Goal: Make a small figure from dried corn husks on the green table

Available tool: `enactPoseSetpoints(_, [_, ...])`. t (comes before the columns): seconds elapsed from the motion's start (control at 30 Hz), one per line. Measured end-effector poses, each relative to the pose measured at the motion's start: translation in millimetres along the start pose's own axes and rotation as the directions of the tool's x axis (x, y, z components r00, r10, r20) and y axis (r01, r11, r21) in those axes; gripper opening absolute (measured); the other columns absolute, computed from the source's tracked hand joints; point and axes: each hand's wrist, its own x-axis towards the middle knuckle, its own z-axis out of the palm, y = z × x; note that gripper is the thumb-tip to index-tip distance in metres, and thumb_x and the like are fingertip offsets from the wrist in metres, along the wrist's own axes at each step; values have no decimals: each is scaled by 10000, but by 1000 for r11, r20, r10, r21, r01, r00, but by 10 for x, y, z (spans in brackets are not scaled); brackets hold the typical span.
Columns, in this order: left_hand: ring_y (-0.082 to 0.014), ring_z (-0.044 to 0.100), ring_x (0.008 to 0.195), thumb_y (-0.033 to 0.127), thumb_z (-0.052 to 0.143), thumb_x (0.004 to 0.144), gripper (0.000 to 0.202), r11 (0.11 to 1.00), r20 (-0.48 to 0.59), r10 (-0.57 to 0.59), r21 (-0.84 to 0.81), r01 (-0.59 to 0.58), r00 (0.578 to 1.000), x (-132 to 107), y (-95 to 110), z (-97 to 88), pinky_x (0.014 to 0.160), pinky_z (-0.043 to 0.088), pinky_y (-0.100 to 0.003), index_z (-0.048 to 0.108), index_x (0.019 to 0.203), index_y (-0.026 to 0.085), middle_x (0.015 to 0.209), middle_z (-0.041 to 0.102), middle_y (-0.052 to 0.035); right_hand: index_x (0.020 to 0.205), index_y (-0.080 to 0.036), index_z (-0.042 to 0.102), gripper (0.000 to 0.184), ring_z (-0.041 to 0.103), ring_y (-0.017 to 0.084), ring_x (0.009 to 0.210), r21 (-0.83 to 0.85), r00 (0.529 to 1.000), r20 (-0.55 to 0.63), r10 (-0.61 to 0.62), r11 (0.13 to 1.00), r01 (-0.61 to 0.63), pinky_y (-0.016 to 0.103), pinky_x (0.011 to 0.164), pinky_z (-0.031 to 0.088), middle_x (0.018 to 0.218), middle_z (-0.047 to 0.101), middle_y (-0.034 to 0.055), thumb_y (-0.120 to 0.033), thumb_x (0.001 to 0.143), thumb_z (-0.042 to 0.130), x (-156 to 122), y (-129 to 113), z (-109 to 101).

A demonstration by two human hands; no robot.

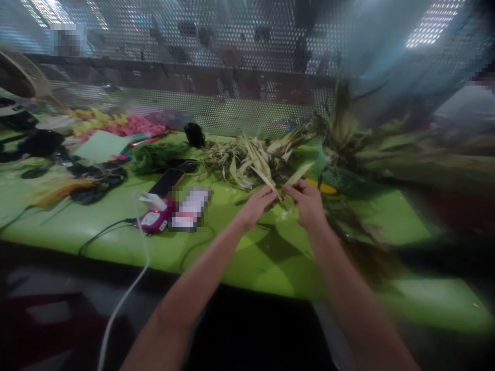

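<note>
Table [251,273]: leaf [300,175] seemingly points away, rightward.

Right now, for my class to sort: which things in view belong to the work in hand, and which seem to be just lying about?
In the work:
leaf strip, in the right hand
leaf bunch, in the left hand
probably the leaf pile just beyond

Apparently just lying about:
purple power block
dark phone
green paper

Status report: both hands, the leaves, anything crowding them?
Left hand: pinching pale leaf strips. Right hand: holding single strip. Crowding: dried leaf pile just beyond, yellow object near right hand.
</note>
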Motion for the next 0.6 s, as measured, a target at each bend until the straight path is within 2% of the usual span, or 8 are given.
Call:
enactPoseSetpoints(0.13, [-129,517,715,342,650,798,186,994,106,36,103,-47,994,3,-15,3,677,415,-223,679,813,159,731,597,-26,673,-198,545,304,395,91,528,-84,988,-119,-95,993,85,234,507,333,605,497,-41,-453,700,708,2,-42,-25])
enactPoseSetpoints(0.23, [-150,551,830,366,637,808,209,986,66,69,147,-78,995,32,-58,-35,787,434,-243,677,857,167,830,636,-35,694,-200,559,330,323,73,456,-118,997,-68,-35,993,27,231,429,260,568,474,-50,-505,730,681,8,-76,-44])
enactPoseSetpoints(0.3, [-151,557,892,358,641,806,217,982,32,121,145,-125,992,57,-81,-61,852,428,-253,668,916,174,898,646,-31,769,-200,598,344,295,57,407,-121,999,8,42,992,-41,228,383,223,600,520,-47,-538,750,656,4,-85,-42])
enactPoseSetpoints(0.37, [-143,556,916,334,653,798,219,975,-3,177,134,-175,984,74,-96,-78,875,423,-249,648,954,180,930,641,-22,877,-203,628,370,346,53,387,-118,991,89,105,989,-94,222,365,262,683,592,-34,-548,748,659,-11,-84,-16])
enactPoseSetpoints(0.47, [-120,550,860,309,667,791,197,971,-51,219,106,-213,974,81,-113,-81,827,433,-226,616,939,189,898,617,-4,956,-204,635,423,520,85,488,-95,968,208,140,988,-122,229,462,432,763,639,-16,-530,701,722,-44,-75,57])
enactPoseSetpoints(0.53, [-106,539,791,337,648,811,176,974,-75,220,62,-216,973,79,-126,-71,762,441,-214,598,902,195,852,594,5,945,-200,637,435,582,110,602,-59,962,245,123,992,-112,247,575,499,778,643,-10,-516,671,758,-62,-69,103])
enactPoseSetpoints(0.6, [-87,506,695,373,628,829,185,977,-108,211,22,-210,971,78,-137,-57,661,427,-197,581,863,197,793,561,16,913,-195,638,429,582,119,658,-37,968,234,95,995,-89,253,621,508,774,641,-8,-501,648,780,-70,-62,130])
